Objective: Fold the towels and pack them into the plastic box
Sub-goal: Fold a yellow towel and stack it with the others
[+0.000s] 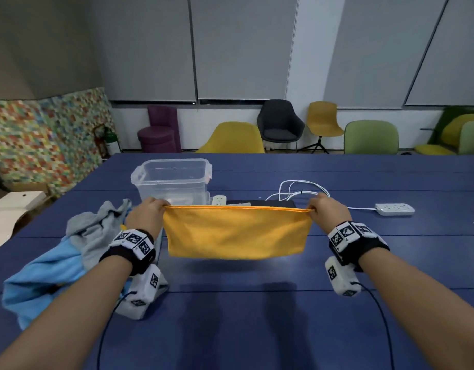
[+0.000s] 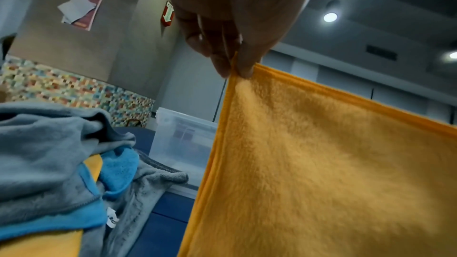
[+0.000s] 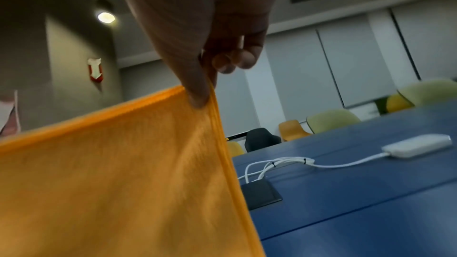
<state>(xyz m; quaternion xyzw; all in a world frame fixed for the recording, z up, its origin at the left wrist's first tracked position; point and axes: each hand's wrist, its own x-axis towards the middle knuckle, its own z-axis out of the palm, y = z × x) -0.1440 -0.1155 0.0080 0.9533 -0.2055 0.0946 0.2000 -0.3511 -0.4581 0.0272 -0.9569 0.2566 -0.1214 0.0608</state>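
Observation:
An orange towel (image 1: 237,232) hangs stretched in the air above the blue table (image 1: 257,329), doubled over with its top edge taut. My left hand (image 1: 147,213) pinches its top left corner, seen close in the left wrist view (image 2: 235,69) on the orange towel (image 2: 321,173). My right hand (image 1: 325,209) pinches the top right corner, thumb and finger closed on the orange towel (image 3: 111,183) at the right hand (image 3: 200,95). The clear plastic box (image 1: 174,180) stands open and upright just behind the towel's left end, and shows as the plastic box (image 2: 183,134).
A heap of grey and blue towels (image 1: 70,249) lies at my left, with an orange one among the heap (image 2: 61,153). A white power strip (image 1: 394,209), a coiled white cable (image 1: 300,190) and a black pad (image 3: 261,193) lie behind and right. Chairs line the far edge.

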